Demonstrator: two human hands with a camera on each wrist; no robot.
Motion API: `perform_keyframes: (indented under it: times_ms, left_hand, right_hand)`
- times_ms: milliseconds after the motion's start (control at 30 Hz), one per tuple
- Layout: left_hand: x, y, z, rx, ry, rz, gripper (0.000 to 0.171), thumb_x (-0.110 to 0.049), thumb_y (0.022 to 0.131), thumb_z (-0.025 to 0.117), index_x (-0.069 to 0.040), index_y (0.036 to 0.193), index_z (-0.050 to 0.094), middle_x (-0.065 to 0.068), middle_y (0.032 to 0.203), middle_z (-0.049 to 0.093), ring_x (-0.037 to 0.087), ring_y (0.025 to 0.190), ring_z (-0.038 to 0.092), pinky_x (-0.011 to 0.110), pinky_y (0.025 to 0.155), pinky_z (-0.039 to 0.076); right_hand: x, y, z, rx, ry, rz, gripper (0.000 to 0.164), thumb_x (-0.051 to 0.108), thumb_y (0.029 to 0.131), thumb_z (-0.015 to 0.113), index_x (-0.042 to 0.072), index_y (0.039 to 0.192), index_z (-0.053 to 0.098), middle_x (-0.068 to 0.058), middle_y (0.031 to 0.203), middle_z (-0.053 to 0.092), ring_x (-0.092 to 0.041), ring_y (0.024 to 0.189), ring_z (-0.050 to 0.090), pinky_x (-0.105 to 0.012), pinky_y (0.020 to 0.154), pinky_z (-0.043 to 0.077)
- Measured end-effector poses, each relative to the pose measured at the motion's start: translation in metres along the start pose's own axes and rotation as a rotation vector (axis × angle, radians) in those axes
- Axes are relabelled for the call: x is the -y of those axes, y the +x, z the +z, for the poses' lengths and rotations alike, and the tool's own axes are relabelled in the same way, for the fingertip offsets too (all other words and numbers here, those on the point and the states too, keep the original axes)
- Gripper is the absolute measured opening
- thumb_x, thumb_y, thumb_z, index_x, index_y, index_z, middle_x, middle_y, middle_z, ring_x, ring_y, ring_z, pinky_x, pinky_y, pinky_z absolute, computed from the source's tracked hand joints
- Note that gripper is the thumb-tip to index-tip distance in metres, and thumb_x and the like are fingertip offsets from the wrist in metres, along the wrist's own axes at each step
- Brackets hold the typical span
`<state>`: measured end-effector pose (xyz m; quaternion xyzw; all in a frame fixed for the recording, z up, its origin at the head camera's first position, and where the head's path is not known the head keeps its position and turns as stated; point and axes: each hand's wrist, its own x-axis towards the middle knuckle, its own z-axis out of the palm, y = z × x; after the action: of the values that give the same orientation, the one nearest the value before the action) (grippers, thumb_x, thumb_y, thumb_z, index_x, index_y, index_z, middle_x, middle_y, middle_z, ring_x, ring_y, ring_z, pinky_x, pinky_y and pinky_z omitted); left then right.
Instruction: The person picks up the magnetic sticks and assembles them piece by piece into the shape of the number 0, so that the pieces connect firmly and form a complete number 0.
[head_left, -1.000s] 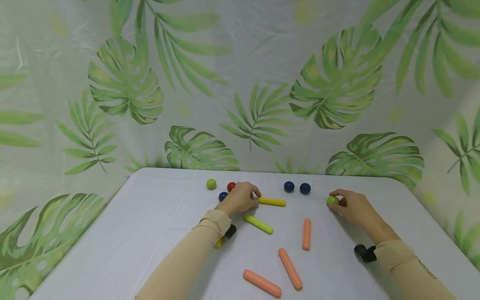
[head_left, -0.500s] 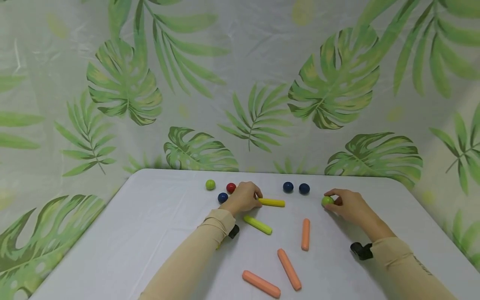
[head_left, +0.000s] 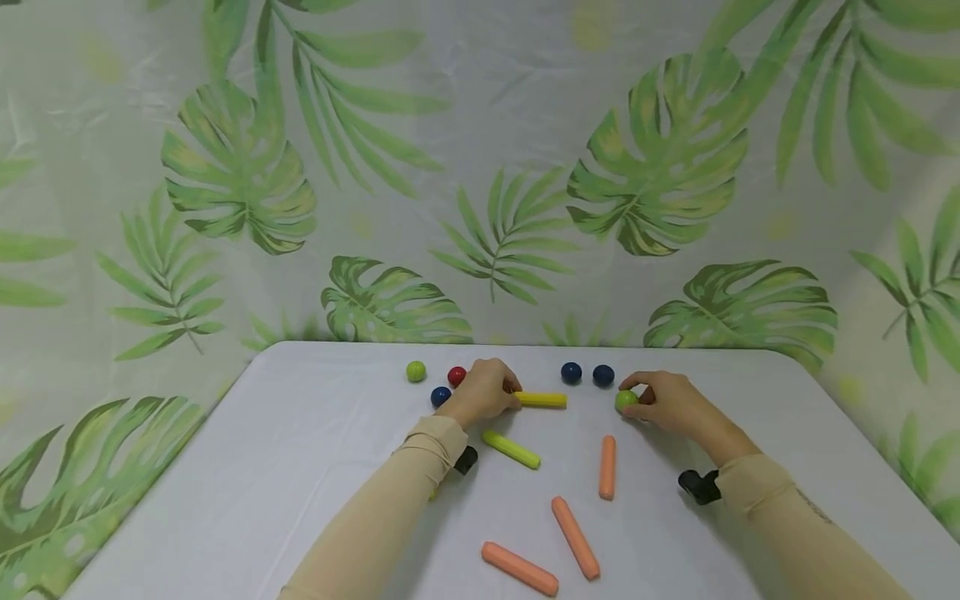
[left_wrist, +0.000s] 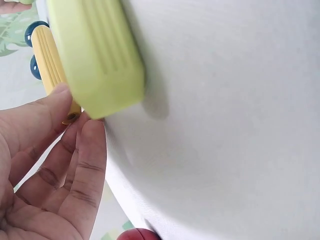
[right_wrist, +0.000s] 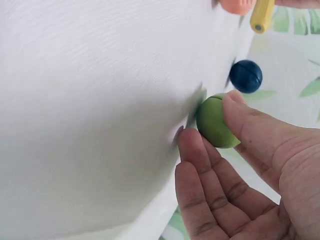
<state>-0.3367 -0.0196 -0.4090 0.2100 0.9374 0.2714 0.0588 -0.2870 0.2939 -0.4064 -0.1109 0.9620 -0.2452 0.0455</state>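
Observation:
My left hand [head_left: 483, 392] pinches the near end of a yellow stick [head_left: 543, 401] between thumb and fingers; the ridged stick [left_wrist: 49, 62] has a small dark hole in its end. My right hand [head_left: 667, 404] holds a green ball [head_left: 626, 402] by thumb and fingertips, close over the table. In the right wrist view the thumb lies on the ball [right_wrist: 215, 122], and a dark blue ball [right_wrist: 246, 76] shows just beyond it. The green ball is to the right of the yellow stick's free end, with a gap between them.
Two dark blue balls [head_left: 572, 372] lie behind the stick. Left of my left hand are a red ball [head_left: 457, 377], a blue ball [head_left: 441, 397] and another green ball [head_left: 416, 372]. A lime stick [head_left: 512, 449] and three orange sticks [head_left: 575, 538] lie nearer on the white table [head_left: 300, 467].
My right hand has moved left with the green ball, toward the yellow stick. My left hand stays in about the same place, and its stick has turned slightly, lying more level across the view.

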Motion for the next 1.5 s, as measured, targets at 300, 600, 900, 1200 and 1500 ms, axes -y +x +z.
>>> perform_keyframes:
  times_ms: [300, 600, 900, 1200, 1500]
  left_hand:
    - [-0.004, 0.005, -0.001, 0.005, 0.003, -0.015, 0.018, -0.012, 0.091, 0.087, -0.007, 0.109, 0.084, 0.006, 0.105, 0.082, 0.014, 0.089, 0.064, 0.03, 0.085, 0.057]
    - [-0.006, 0.008, 0.001, 0.007, -0.003, -0.015, 0.017, -0.011, 0.092, 0.086, -0.007, 0.108, 0.085, 0.006, 0.104, 0.082, 0.014, 0.088, 0.064, 0.03, 0.085, 0.058]
    - [-0.006, 0.009, 0.003, 0.009, 0.0, -0.008, 0.018, -0.011, 0.092, 0.086, -0.007, 0.109, 0.084, 0.007, 0.106, 0.082, 0.014, 0.092, 0.066, 0.033, 0.089, 0.059]
    - [-0.007, 0.009, 0.004, 0.0, 0.023, -0.004, 0.019, -0.013, 0.092, 0.086, -0.008, 0.11, 0.085, 0.006, 0.105, 0.082, 0.014, 0.089, 0.067, 0.031, 0.085, 0.058]
    - [-0.008, 0.009, 0.006, -0.013, 0.029, 0.003, 0.019, -0.013, 0.093, 0.085, -0.007, 0.111, 0.083, 0.006, 0.099, 0.077, 0.015, 0.086, 0.062, 0.029, 0.08, 0.054]
  right_hand:
    - [0.02, 0.018, 0.007, 0.07, -0.011, -0.007, 0.04, 0.018, 0.098, 0.08, 0.001, 0.132, 0.069, -0.007, 0.088, 0.071, -0.017, 0.076, 0.06, -0.03, 0.066, 0.049]
    - [0.041, 0.025, 0.013, 0.077, -0.044, -0.06, 0.037, 0.019, 0.097, 0.081, 0.003, 0.129, 0.071, -0.006, 0.088, 0.069, -0.015, 0.075, 0.057, -0.028, 0.066, 0.047]
    - [0.049, 0.03, 0.017, 0.081, -0.067, -0.07, 0.036, 0.017, 0.096, 0.082, 0.002, 0.128, 0.072, -0.006, 0.09, 0.07, -0.015, 0.078, 0.058, -0.028, 0.067, 0.048]
    - [0.049, 0.033, 0.019, 0.091, -0.064, -0.085, 0.037, 0.018, 0.096, 0.082, 0.002, 0.128, 0.072, -0.004, 0.087, 0.068, -0.015, 0.075, 0.056, -0.028, 0.066, 0.046]
    - [0.047, 0.033, 0.019, 0.086, -0.056, -0.072, 0.037, 0.019, 0.096, 0.082, 0.003, 0.128, 0.073, -0.005, 0.088, 0.067, -0.015, 0.077, 0.056, -0.028, 0.067, 0.046]
